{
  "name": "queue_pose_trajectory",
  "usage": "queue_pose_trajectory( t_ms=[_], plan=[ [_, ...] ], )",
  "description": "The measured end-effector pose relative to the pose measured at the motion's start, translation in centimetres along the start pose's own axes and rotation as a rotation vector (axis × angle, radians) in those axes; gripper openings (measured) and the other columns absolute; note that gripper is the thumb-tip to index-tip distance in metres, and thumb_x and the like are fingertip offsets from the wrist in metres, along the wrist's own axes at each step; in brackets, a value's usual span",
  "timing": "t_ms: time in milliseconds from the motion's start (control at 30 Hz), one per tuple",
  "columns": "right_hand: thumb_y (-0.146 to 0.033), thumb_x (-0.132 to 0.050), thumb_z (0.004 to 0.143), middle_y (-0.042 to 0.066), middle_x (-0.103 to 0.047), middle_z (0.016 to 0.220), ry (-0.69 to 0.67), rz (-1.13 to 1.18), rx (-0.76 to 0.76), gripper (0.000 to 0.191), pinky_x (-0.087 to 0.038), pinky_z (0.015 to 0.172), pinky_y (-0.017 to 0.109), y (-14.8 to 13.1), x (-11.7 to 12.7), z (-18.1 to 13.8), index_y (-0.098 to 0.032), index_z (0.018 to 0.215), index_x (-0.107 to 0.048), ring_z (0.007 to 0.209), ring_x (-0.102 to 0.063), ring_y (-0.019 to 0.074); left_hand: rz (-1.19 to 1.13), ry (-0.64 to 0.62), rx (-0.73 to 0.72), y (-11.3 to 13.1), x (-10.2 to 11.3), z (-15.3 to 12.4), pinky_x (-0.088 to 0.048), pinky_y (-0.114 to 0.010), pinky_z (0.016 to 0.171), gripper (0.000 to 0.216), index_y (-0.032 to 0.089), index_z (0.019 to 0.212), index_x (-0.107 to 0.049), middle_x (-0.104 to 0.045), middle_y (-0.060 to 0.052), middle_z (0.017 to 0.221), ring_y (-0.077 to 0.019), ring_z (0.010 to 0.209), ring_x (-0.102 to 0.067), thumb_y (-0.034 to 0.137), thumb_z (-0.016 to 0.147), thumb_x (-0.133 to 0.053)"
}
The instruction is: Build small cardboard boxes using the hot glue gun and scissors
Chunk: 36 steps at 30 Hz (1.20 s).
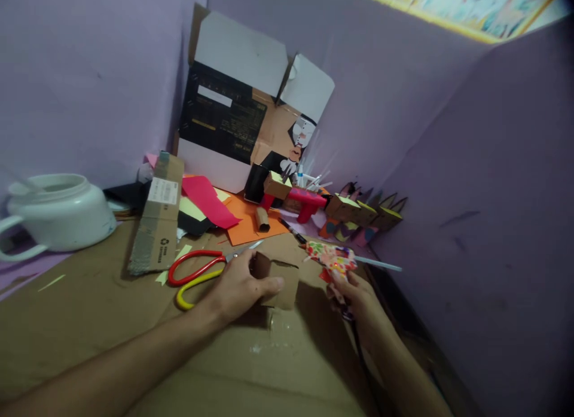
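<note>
My left hand point(244, 291) grips a small folded cardboard piece point(284, 285) from its left side, the thumb lying over the front. The fingers behind it are partly hidden. In my right hand point(352, 297) is a glue gun point(329, 256) with a colourful patterned body, its nozzle pointing left and up toward the far side of the cardboard piece. A pale glue stick point(381, 264) pokes out of the gun's back, and a dark cord hangs below the handle. Scissors point(197, 273) with one red and one yellow handle lie just left of my left hand.
A white mug-like pot point(58, 210) stands at the left. A cardboard strip point(156, 219), red paper point(208, 198) and orange paper point(242, 216) lie farther back. Behind them an opened box point(228, 106) leans on the wall. Small cardboard crafts point(345, 207) line the back right.
</note>
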State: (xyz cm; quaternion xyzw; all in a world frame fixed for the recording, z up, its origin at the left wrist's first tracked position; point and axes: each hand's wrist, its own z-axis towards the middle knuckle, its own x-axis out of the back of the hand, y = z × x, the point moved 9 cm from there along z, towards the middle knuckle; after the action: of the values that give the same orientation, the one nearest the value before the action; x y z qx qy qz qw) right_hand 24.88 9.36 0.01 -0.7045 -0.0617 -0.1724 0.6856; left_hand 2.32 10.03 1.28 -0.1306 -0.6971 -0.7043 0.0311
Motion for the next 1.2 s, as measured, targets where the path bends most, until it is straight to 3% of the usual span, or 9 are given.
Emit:
queue_pose_trajectory(
  t_ms=[200,367,500,600,733,867,1000,1100,1200],
  plan=[
    [-0.051,-0.061,0.073,0.001,-0.062,0.052,-0.015,-0.144,0.032,0.038,-0.04,0.046,0.024,0.7,-2.6,2.8,-0.013,0.067,-0.068,0.048,-0.057,0.0153,-0.239,-0.101,-0.012,-0.1,-1.2,-0.1,-0.047,-0.037,0.089,0.055,0.016,0.108,-0.049,-0.064,-0.01,0.112,-0.0264,0.105,-0.06,0.02,0.059,-0.072],
    [-0.048,-0.066,0.07,0.003,-0.057,0.043,0.093,-0.374,0.123,0.036,-0.038,0.048,0.027,-1.6,-1.6,2.0,-0.019,0.049,-0.064,0.056,-0.061,0.0234,-0.259,-0.129,-0.087,-0.8,-1.9,0.3,-0.045,-0.039,0.095,0.059,0.019,0.115,-0.046,-0.06,-0.011,0.123,-0.027,0.114,-0.056,0.016,0.062,-0.072],
    [-0.037,-0.062,0.076,0.009,-0.071,0.081,0.137,-0.412,0.226,0.022,-0.047,0.064,0.032,-4.0,-0.9,-0.6,-0.02,0.084,-0.072,0.077,-0.064,0.0243,-0.276,-0.152,-0.094,-1.2,-2.3,0.6,-0.044,-0.039,0.098,0.06,0.019,0.118,-0.046,-0.059,-0.011,0.126,-0.0269,0.116,-0.055,0.016,0.064,-0.072],
    [-0.035,-0.068,0.071,0.011,-0.066,0.112,-0.029,-0.228,0.273,0.051,-0.049,0.081,0.037,-4.6,-2.4,-2.1,-0.019,0.118,-0.059,0.092,-0.063,0.0232,-0.297,-0.181,-0.097,-0.7,-2.6,0.4,-0.044,-0.037,0.098,0.061,0.02,0.121,-0.047,-0.058,-0.009,0.129,-0.0268,0.118,-0.054,0.02,0.066,-0.074],
    [-0.044,-0.078,0.062,0.014,-0.045,0.14,-0.358,0.221,0.224,0.083,-0.045,0.095,0.045,-4.4,-5.5,-3.2,-0.026,0.133,-0.04,0.119,-0.052,0.0279,-0.331,-0.263,-0.078,0.3,-3.2,-0.4,-0.047,-0.037,0.094,0.056,0.021,0.122,-0.05,-0.059,-0.008,0.128,-0.0284,0.115,-0.056,0.031,0.071,-0.071],
    [-0.046,-0.079,0.062,0.012,-0.046,0.139,-0.495,0.42,0.188,0.083,-0.045,0.096,0.045,-4.5,-6.8,-3.8,-0.028,0.132,-0.039,0.123,-0.049,0.028,-0.374,-0.318,-0.034,0.8,-3.6,-0.8,-0.047,-0.038,0.095,0.05,0.018,0.122,-0.054,-0.061,-0.009,0.126,-0.0292,0.115,-0.057,0.035,0.076,-0.066],
    [-0.043,-0.078,0.065,0.01,-0.055,0.131,-0.46,0.366,0.185,0.076,-0.045,0.097,0.043,-4.1,-6.8,-3.5,-0.025,0.13,-0.042,0.121,-0.052,0.0287,-0.433,-0.337,-0.033,1.0,-3.8,-1.0,-0.043,-0.035,0.099,0.047,0.017,0.121,-0.055,-0.06,-0.01,0.127,-0.0269,0.116,-0.055,0.032,0.077,-0.066],
    [-0.039,-0.076,0.066,0.008,-0.055,0.132,-0.379,0.38,0.151,0.073,-0.047,0.094,0.041,-3.5,-6.2,-3.1,-0.025,0.13,-0.044,0.122,-0.051,0.0292,-0.37,-0.335,-0.007,0.5,-3.7,-1.0,-0.049,-0.033,0.087,0.042,0.017,0.115,-0.059,-0.066,-0.009,0.115,-0.0246,0.101,-0.062,0.037,0.078,-0.063],
    [-0.036,-0.076,0.065,0.008,-0.058,0.13,-0.425,0.411,0.109,0.069,-0.048,0.092,0.041,-3.5,-6.2,-3.3,-0.024,0.128,-0.048,0.121,-0.052,0.0297,-0.161,-0.136,0.155,-1.6,-1.5,-0.3,-0.047,-0.026,0.055,0.036,0.014,0.085,-0.067,-0.07,-0.007,0.075,-0.0194,0.066,-0.064,0.046,0.081,-0.052]
  ],
)
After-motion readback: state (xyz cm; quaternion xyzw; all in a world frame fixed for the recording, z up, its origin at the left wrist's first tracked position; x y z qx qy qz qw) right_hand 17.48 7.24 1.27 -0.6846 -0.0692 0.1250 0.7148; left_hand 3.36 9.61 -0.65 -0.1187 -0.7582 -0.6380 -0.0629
